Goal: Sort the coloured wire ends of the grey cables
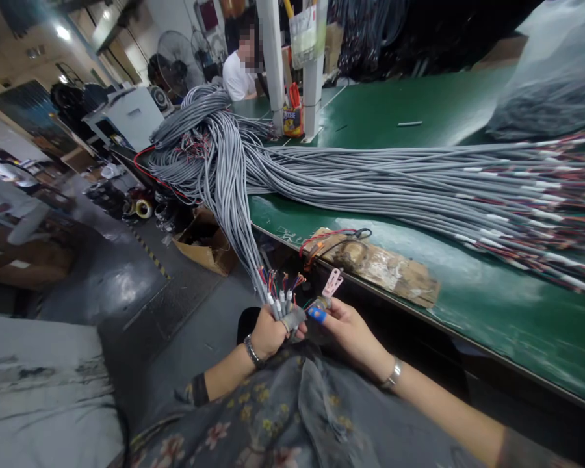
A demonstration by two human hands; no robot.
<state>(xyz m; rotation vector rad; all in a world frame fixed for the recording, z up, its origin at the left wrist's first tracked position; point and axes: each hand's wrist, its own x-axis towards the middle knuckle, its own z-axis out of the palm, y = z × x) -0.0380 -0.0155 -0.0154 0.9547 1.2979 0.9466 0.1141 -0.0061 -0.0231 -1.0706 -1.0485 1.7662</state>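
Note:
My left hand [269, 333] is closed round a bunch of grey cables [256, 266], just below their stripped ends. Thin coloured wires [285, 281] fan out above white sleeves there, and a grey wrap [293, 318] covers the thumb. Close on the right, my right hand [353, 330] has thumb and index finger pinched together, with blue tape [316, 314] round the thumb. Thin wires run towards this pinch, but what it holds is too small to make out. A pink clip [332, 283] shows just above those fingertips.
Many more grey cables [370, 172] lie along the green table [507, 325], heaped at its left end. A worn board [387, 266] with a red and black lead lies near the edge. Below stands a cardboard box [202, 244]. A person [238, 75] sits behind a white post.

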